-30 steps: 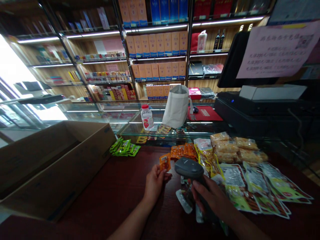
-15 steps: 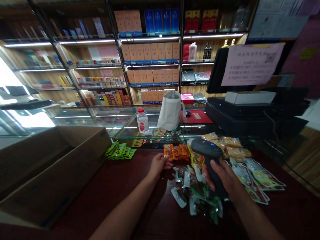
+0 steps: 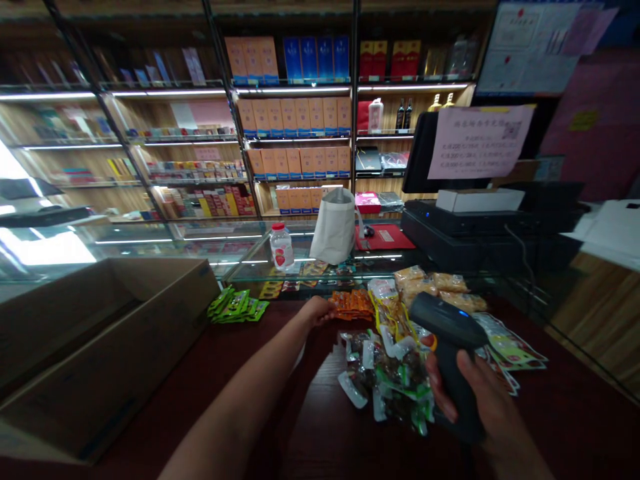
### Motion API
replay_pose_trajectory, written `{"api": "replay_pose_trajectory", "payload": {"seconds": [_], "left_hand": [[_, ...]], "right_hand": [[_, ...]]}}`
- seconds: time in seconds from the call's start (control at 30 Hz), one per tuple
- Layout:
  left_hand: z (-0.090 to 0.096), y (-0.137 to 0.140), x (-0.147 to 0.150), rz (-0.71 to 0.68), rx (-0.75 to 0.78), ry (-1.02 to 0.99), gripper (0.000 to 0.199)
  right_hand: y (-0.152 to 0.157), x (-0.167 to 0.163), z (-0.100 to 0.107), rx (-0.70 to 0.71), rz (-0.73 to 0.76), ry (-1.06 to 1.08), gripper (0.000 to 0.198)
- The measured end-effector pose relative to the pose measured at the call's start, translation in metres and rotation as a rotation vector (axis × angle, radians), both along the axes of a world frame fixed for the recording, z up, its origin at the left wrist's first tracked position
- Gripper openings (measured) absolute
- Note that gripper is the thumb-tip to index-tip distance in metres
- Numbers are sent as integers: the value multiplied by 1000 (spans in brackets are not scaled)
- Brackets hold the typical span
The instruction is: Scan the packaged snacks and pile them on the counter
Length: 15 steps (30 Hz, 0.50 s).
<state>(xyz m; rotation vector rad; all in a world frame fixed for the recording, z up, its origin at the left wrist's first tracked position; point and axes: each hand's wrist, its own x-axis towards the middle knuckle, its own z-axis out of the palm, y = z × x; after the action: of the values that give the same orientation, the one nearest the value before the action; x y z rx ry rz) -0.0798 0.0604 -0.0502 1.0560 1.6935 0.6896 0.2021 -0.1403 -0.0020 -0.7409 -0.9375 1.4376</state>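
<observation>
My right hand is wrapped round the grip of a dark barcode scanner with a small blue light on top. The scanner is held over the right side of the counter. At the middle, my left hand has its fingers closed at the left end of a row of orange snack packets, pinching the end one. Just right of them lies a yellow-edged clear bag. Nearer me is a heap of clear and green wrapped snack packets, beside the scanner.
An open cardboard box stands on the left, with green packets beside it. Behind are a red-capped jar and a white bag on the glass case. Tan snack packs, flat white-edged pouches and a monitor are right.
My right hand has moved right and toward me with the scanner, off the heap. My left fingers, spread apart before, are closed at the orange packets. The view has shifted slightly.
</observation>
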Motion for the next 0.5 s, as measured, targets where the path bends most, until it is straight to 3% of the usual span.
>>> {"api": "replay_pose_trajectory", "payload": {"seconds": [0.1, 0.23, 0.4, 0.5], "left_hand": [[7, 1, -3, -77, -135, 119, 35], [13, 1, -3, -147, -150, 260, 28], [7, -11, -9, -164, 27, 441, 42], [2, -29, -24, -105, 233, 600, 33]], "right_hand": [[-4, 0, -2, -7, -10, 12, 36], [-7, -3, -4, -27, -35, 17, 42], [-10, -7, -5, -60, 5, 17, 45], [-12, -5, -8, -103, -13, 11, 42]]}}
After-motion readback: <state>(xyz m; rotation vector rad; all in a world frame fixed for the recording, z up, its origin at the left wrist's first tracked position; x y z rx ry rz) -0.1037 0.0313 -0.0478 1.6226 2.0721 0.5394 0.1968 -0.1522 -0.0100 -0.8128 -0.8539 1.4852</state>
